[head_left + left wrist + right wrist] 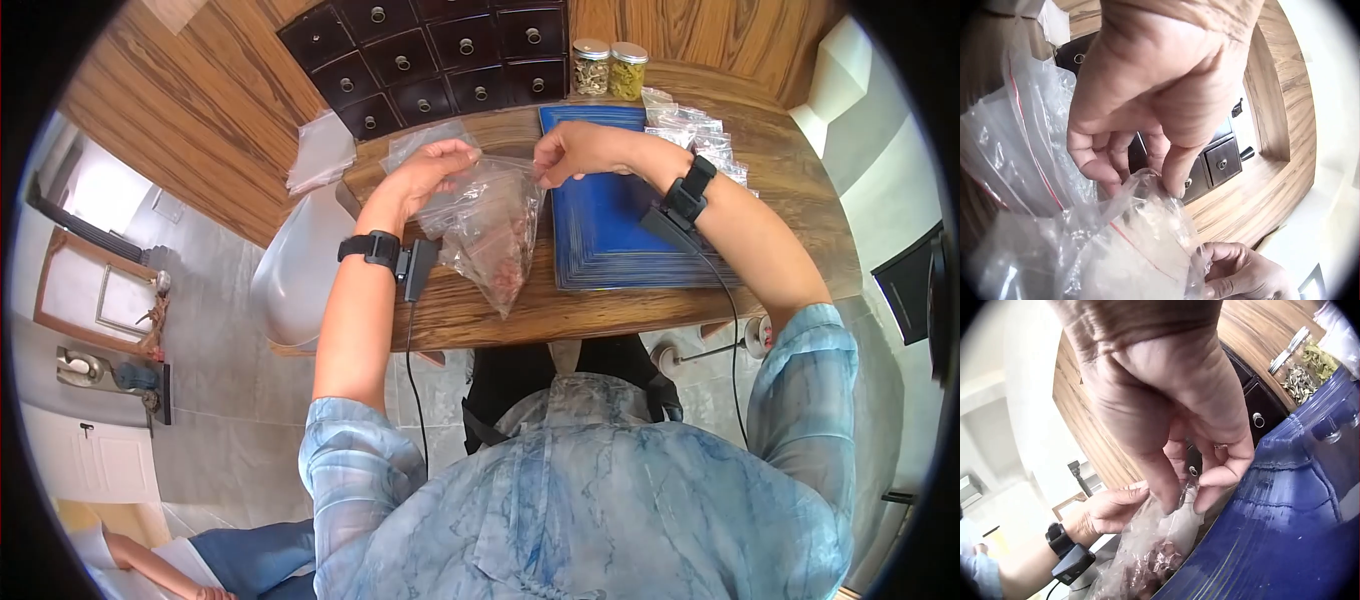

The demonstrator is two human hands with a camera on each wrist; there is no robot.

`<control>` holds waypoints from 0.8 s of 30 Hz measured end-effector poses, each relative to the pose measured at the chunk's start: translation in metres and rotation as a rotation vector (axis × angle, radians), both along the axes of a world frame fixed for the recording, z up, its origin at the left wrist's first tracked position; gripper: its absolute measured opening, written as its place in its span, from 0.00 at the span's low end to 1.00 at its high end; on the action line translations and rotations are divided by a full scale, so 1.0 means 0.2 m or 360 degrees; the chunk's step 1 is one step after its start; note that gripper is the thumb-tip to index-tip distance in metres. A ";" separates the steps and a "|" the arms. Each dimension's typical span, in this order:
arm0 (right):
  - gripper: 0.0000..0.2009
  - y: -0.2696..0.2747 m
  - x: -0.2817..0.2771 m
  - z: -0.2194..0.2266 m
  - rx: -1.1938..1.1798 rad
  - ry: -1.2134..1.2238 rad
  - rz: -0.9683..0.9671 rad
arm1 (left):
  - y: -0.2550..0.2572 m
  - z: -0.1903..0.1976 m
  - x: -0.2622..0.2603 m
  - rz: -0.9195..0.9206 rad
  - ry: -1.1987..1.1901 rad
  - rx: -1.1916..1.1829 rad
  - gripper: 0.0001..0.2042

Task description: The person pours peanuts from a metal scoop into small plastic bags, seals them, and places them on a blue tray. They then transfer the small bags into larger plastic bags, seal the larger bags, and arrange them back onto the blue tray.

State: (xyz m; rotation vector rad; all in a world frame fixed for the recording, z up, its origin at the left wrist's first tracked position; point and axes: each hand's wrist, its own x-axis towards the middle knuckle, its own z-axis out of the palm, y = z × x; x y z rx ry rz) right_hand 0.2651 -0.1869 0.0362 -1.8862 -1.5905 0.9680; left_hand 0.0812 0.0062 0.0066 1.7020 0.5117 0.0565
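A clear zip bag [497,235] with reddish dried pieces at its bottom hangs at the table's front edge. My left hand [425,175] pinches its upper left edge between thumb and fingers; the left wrist view shows the thumb of that hand [1160,87] on the crinkled plastic near a red zip line. At the opposite top corner, the right hand [580,150] pinches the bag, seen closely in the right wrist view, where the thumb and forefinger of the hand [1166,400] meet on the film. Reddish chunks [1150,565] show through the plastic below.
A stack of blue trays [610,225] lies right of the bag. Behind it are filled small bags [690,130] and two lidded jars [627,72]. A dark drawer cabinet [435,60] stands at the back. Flat plastic bags [322,150] lie left; another person [200,560] is lower left.
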 end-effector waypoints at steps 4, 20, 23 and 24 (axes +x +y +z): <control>0.12 -0.02 -0.04 0.04 -0.0163 0.0125 -0.0218 | -0.05 0.01 0.00 0.0101 0.0102 0.0278 0.17; 0.07 -0.08 -0.05 0.08 0.0111 0.0457 -0.0027 | 0.00 -0.04 0.06 -0.0082 0.0103 -0.0176 0.19; 0.05 -0.11 -0.02 0.06 0.0135 0.0580 -0.0016 | -0.01 -0.01 0.02 -0.0068 0.0023 -0.0232 0.12; 0.04 -0.11 -0.01 0.05 0.0147 0.0580 -0.0035 | -0.02 0.00 0.01 -0.0049 -0.0035 -0.0203 0.10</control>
